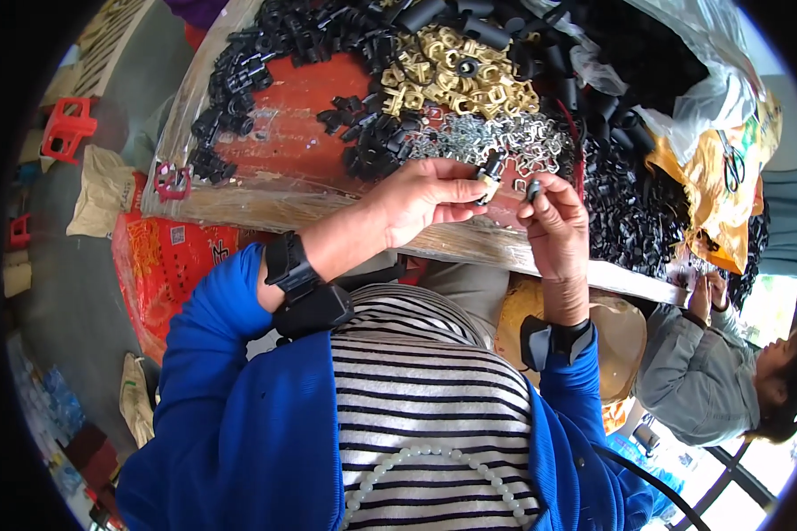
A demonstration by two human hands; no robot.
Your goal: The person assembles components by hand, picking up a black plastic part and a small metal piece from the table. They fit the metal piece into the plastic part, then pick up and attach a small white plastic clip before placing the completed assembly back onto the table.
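My left hand (pixel 412 199) is closed, thumb and fingers gripping a small black fitting with a cream-coloured part (pixel 489 177) on it. Just to its right, my right hand (pixel 558 230) pinches a small dark piece (pixel 533 189) between thumb and fingertips; its exact kind is too small to tell. The two pieces are close together but apart, over the near edge of the worktable (pixel 301 208). Beyond my hands lie loose bent metal clips (pixel 514 133), with a heap of cream plastic parts (pixel 456 71) farther back.
Black plastic parts (pixel 239 80) ring the table's red surface (pixel 297 106), and a pile of small black pieces (pixel 624 212) lies at right. Scissors (pixel 732 168) rest by a yellow sack (pixel 713 195). A co-worker (pixel 708 380) sits at the right. A red stool (pixel 68 128) stands at far left.
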